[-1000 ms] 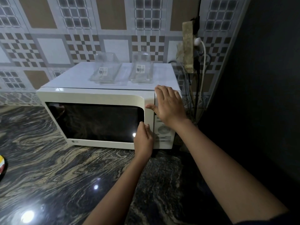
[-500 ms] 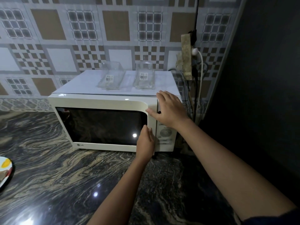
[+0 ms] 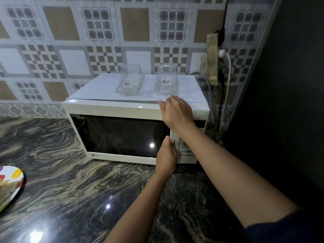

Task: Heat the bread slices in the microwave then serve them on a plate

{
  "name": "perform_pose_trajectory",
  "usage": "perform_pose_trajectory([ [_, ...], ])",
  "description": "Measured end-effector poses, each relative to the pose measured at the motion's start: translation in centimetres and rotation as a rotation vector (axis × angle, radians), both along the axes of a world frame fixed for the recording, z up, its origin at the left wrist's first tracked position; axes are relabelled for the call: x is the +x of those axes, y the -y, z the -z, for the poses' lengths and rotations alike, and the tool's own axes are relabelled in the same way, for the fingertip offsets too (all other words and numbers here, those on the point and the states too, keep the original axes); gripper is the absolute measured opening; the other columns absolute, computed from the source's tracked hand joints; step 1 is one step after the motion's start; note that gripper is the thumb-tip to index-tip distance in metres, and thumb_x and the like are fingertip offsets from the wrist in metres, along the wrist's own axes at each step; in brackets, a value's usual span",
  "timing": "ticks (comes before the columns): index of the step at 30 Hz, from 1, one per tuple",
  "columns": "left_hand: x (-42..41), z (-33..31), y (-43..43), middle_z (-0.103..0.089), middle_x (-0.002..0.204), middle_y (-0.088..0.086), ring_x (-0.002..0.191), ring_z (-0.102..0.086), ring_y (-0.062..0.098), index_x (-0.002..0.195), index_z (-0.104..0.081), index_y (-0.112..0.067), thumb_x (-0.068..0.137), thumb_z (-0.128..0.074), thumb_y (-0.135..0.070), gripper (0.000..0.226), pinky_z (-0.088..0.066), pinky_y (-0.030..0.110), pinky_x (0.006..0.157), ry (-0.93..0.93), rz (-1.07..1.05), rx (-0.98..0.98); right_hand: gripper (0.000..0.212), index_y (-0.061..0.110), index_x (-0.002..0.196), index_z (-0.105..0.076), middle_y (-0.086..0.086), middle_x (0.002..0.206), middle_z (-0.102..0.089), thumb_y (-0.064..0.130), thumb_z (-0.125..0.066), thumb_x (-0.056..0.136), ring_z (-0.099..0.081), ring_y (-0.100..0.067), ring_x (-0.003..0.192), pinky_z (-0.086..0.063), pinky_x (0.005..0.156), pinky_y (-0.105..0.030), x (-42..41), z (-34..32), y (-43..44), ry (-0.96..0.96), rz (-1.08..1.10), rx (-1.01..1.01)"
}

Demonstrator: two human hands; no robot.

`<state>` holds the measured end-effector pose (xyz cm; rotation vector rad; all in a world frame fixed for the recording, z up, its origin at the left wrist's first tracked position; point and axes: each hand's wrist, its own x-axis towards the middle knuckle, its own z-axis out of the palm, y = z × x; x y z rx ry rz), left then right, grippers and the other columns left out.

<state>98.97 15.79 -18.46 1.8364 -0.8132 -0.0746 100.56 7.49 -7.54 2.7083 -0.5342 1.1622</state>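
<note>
A white microwave point(image 3: 119, 108) stands on the dark marble counter point(image 3: 73, 193) against the tiled wall. Its dark glass door point(image 3: 121, 134) lies flush with the front. My left hand point(image 3: 166, 155) has its fingers curled around the door's right edge, low down beside the control panel. My right hand point(image 3: 177, 114) rests flat on the microwave's top front edge, above the panel. A white plate with coloured spots point(image 3: 13, 179) is cut off at the left edge, and something pale brown lies on it. I cannot see inside the microwave.
Two clear glass containers point(image 3: 130, 81) point(image 3: 166, 81) with barcode labels sit on top of the microwave. A socket board point(image 3: 213, 58) with cables point(image 3: 227, 81) hangs just right of it. A dark wall point(image 3: 284, 88) closes off the right side.
My right hand has slid up from the control panel to the microwave's top front edge. My left hand stays at the door edge. The plate has come further into view.
</note>
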Motion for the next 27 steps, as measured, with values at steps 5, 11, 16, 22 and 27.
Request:
perform_pose_trajectory([
  [5, 0.2, -0.2, 0.2, -0.034, 0.064, -0.001, 0.054, -0.034, 0.016, 0.080, -0.034, -0.009, 0.100, -0.029, -0.027, 0.028, -0.023, 0.033, 0.051, -0.012, -0.001, 0.020, 0.053, 0.003, 0.055, -0.062, -0.010, 0.052, -0.059, 0.029, -0.035, 0.092, -0.057, -0.027, 0.050, -0.046, 0.050, -0.028, 0.8, 0.6, 0.7, 0.159, 0.019, -0.089],
  [11, 0.6, -0.4, 0.7, -0.036, 0.064, -0.002, 0.059, -0.040, 0.022, 0.081, -0.034, -0.012, 0.100, -0.028, -0.029, 0.026, -0.026, 0.033, 0.056, -0.028, -0.018, 0.067, 0.047, 0.007, 0.047, -0.058, -0.005, 0.042, -0.053, 0.022, -0.043, 0.089, -0.050, -0.023, 0.038, -0.034, 0.042, -0.021, 1.0, 0.5, 1.2, 0.337, -0.028, -0.181],
  [16, 0.8, -0.6, 0.6, -0.035, 0.064, -0.003, 0.055, -0.036, 0.013, 0.079, -0.033, -0.013, 0.100, -0.029, -0.024, 0.023, -0.020, 0.032, 0.049, -0.023, 0.008, 0.072, 0.045, 0.006, 0.049, -0.059, -0.004, 0.046, -0.056, 0.019, -0.043, 0.089, -0.054, -0.023, 0.043, -0.034, 0.041, -0.020, 1.2, 0.8, 1.3, 0.399, -0.033, -0.154],
  [22, 0.9, -0.7, 0.6, -0.034, 0.063, -0.004, 0.054, -0.035, 0.013, 0.079, -0.033, -0.013, 0.098, -0.031, -0.019, 0.020, -0.019, 0.032, 0.049, -0.008, 0.014, 0.067, 0.045, 0.004, 0.050, -0.061, -0.005, 0.046, -0.057, 0.019, -0.043, 0.089, -0.056, -0.023, 0.044, -0.036, 0.040, -0.020, 1.5, 1.1, 1.4, 0.436, -0.042, -0.150],
  [27, 1.6, -0.7, 1.4, -0.036, 0.064, -0.002, 0.056, -0.037, 0.018, 0.079, -0.034, -0.013, 0.097, -0.031, -0.016, 0.018, -0.026, 0.033, 0.054, -0.009, 0.008, 0.072, 0.040, 0.004, 0.056, -0.063, -0.005, 0.052, -0.057, 0.018, -0.046, 0.089, -0.054, -0.022, 0.048, -0.026, 0.042, -0.019, 1.9, 0.9, 1.8, 0.451, -0.029, -0.185],
])
